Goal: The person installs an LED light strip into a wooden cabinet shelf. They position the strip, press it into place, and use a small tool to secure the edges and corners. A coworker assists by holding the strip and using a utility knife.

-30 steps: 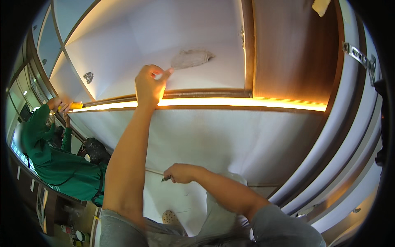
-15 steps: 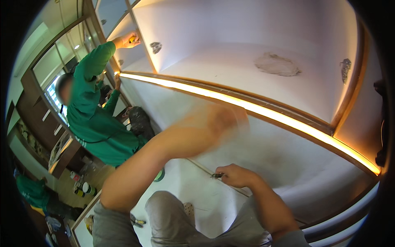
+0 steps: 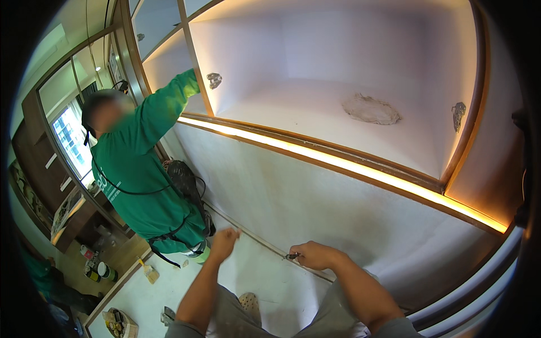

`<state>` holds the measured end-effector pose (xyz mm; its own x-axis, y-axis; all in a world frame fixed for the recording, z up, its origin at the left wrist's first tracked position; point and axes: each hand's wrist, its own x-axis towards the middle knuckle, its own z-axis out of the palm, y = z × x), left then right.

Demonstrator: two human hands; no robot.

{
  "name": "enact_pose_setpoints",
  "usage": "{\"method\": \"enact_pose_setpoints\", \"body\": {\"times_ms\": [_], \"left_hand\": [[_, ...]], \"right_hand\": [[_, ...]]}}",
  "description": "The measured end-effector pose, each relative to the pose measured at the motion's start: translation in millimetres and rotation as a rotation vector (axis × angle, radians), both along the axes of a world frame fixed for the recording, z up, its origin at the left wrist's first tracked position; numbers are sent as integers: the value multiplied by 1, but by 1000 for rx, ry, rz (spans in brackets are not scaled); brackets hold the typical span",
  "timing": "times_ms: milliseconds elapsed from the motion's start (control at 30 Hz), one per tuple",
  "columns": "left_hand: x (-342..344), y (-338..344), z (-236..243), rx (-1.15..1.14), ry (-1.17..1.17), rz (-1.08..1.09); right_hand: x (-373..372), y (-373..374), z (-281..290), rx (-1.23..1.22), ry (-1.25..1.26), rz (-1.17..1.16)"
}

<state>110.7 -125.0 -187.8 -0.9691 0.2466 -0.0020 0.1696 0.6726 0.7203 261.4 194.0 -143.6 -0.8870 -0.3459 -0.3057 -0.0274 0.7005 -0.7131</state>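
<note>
My left hand is raised over the white surface at my feet, its fingers pressed together; whatever they may hold is too small to make out. To its right, my right hand grips a small dark metal piece, which sticks out past the fingertips toward the left hand. The palm hides the rest of that piece. Both hands are in front of the pale panel below a glowing light strip, apart from it.
A co-worker in a green top reaches into the shelf unit at left. Above the strip is an open white compartment with a rough patch. A paintbrush, a tool basket and a paint tub stand or lie lower left.
My left arm has come down and back from the panel, where the hand was blurred. My right hand stays low with the metal piece. The co-worker's arm has gone deeper into the shelf; the view has shifted.
</note>
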Motion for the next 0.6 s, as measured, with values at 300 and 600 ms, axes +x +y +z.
{"method": "enact_pose_setpoints", "body": {"times_ms": [300, 600], "left_hand": [[-2, -26, -29, -123, -190, -312], [13, -37, -13, -49, -322, -359]], "right_hand": [[-16, -15, -15, 107, 4, 29], [-22, -29, -23, 128, -46, 54]]}}
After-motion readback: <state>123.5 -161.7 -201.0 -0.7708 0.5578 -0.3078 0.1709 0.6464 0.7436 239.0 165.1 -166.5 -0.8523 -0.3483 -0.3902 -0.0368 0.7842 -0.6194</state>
